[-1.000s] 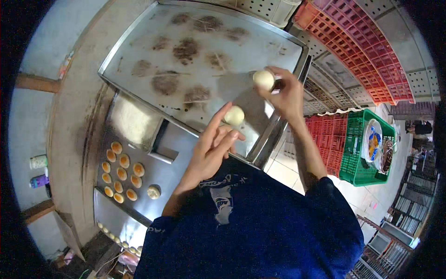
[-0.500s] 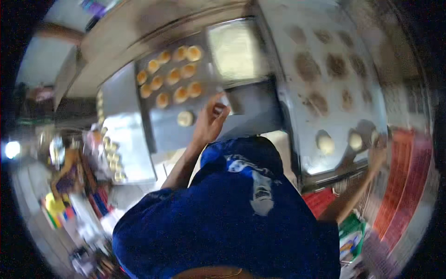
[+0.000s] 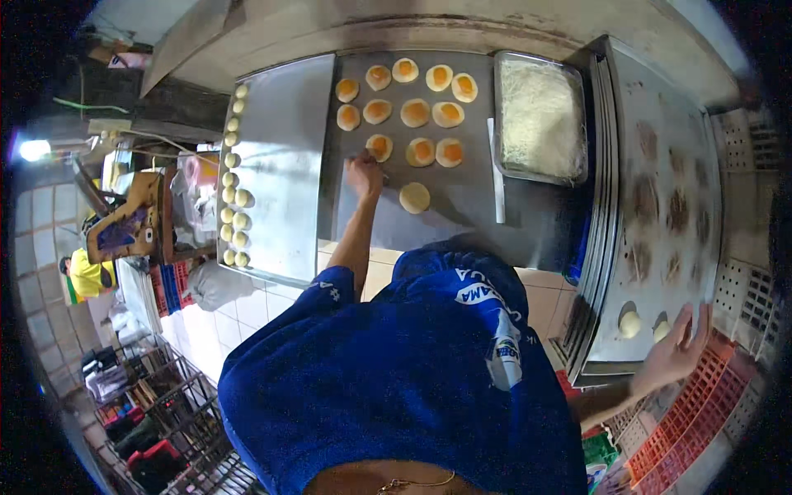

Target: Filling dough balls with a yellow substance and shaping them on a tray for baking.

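Note:
My left hand (image 3: 363, 173) is closed at the lower left of a dough round with orange filling (image 3: 379, 147), on a dark work surface (image 3: 462, 223); what its fingers hold is too small to make out. Several similar filled rounds (image 3: 417, 111) lie above, and a plain dough disc (image 3: 414, 198) lies to its right. My right hand (image 3: 685, 342) has its fingers apart over the near right of a stained metal tray (image 3: 619, 239), beside two pale dough balls (image 3: 629, 324). A tub of white filling (image 3: 540, 115) and a white strip (image 3: 496, 173) lie at the right of the dark surface.
A pale tray (image 3: 289, 181) holds small dough balls at the left. Red crates (image 3: 685, 412) and pale crates (image 3: 755, 305) border the right. At the far left are a person in yellow (image 3: 89, 272), a wire rack (image 3: 181, 421) and a grey sack (image 3: 214, 285).
My view has swung left to face the filled rounds. My left hand has moved from the stained tray to those rounds; my right hand has released a dough ball there.

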Demonstrator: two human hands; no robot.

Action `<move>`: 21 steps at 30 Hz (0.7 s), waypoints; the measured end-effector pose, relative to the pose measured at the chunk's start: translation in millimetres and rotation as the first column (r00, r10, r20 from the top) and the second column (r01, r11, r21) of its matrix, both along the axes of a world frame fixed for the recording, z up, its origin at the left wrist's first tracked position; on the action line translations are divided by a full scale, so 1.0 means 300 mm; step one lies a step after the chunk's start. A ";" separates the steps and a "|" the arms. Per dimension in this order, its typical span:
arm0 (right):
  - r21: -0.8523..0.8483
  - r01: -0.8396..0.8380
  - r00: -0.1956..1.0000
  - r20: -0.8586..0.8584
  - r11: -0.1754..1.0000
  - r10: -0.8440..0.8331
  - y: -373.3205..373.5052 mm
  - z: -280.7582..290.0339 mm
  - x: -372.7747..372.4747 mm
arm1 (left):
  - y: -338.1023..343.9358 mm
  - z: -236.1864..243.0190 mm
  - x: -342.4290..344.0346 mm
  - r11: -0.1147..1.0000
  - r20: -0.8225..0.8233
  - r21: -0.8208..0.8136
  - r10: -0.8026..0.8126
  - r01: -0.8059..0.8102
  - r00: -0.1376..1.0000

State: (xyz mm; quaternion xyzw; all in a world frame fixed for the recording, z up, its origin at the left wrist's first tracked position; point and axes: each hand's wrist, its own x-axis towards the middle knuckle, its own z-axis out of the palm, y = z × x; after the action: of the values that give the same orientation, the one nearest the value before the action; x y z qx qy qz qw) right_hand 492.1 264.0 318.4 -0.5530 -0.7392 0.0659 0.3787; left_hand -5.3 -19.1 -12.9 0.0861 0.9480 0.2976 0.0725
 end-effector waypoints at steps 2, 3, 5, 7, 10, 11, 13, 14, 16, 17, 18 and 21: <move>-0.044 -0.086 0.990 -0.116 0.995 0.080 -0.071 0.013 -0.170 | 0.026 -0.030 -0.031 0.920 0.160 0.345 0.135 -0.183 0.978; -0.072 -0.169 0.961 -0.234 0.983 0.148 -0.101 0.019 -0.243 | 0.061 -0.031 -0.036 0.827 0.260 0.492 0.161 -0.274 0.952; -0.127 -0.327 0.920 -0.268 0.936 0.285 -0.118 -0.043 -0.343 | 0.092 -0.011 -0.019 0.716 0.292 0.647 0.085 -0.262 0.953; -0.308 -0.414 0.869 -0.414 0.856 0.271 -0.184 -0.051 -0.470 | 0.138 0.076 0.041 0.418 0.327 0.868 -0.077 -0.267 0.942; -0.433 -0.570 0.774 -0.569 0.698 0.279 -0.224 -0.121 -0.594 | 0.210 0.322 0.160 0.180 0.362 0.931 -0.320 -0.319 0.875; -0.495 -0.622 0.736 -0.634 0.607 0.236 -0.226 -0.163 -0.618 | 0.195 0.423 0.225 0.125 0.372 0.926 -0.451 -0.356 0.811; -0.576 -0.682 0.694 -0.705 0.451 0.149 -0.262 -0.156 -0.686 | 0.224 0.616 0.320 0.028 0.348 0.894 -0.671 -0.447 0.655; -0.539 -0.743 0.614 -0.785 0.395 0.085 -0.277 -0.182 -0.705 | 0.226 0.661 0.364 0.015 0.317 0.890 -0.739 -0.455 0.594; -0.449 -0.848 0.438 -0.893 0.281 -0.104 -0.296 -0.242 -0.705 | 0.239 0.714 0.438 0.013 0.280 0.883 -0.815 -0.468 0.507; -0.423 -0.869 0.390 -0.905 0.257 -0.173 -0.307 -0.241 -0.703 | 0.241 0.737 0.464 0.030 0.282 0.873 -0.845 -0.487 0.453; -0.297 -0.927 0.257 -0.948 0.229 -0.188 -0.302 -0.261 -0.682 | 0.252 0.749 0.487 0.050 0.282 0.862 -0.874 -0.505 0.396; -0.333 -0.882 0.228 -0.921 0.334 -0.316 -0.296 -0.285 -0.646 | 0.298 0.735 0.529 0.089 0.316 0.886 -0.834 -0.455 0.452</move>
State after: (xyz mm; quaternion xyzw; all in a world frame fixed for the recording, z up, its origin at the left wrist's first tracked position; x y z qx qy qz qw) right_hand 298.1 175.3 232.9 -0.3038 -0.3140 0.8337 0.3378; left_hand 153.4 70.3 207.7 0.1114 0.2750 0.8116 0.5033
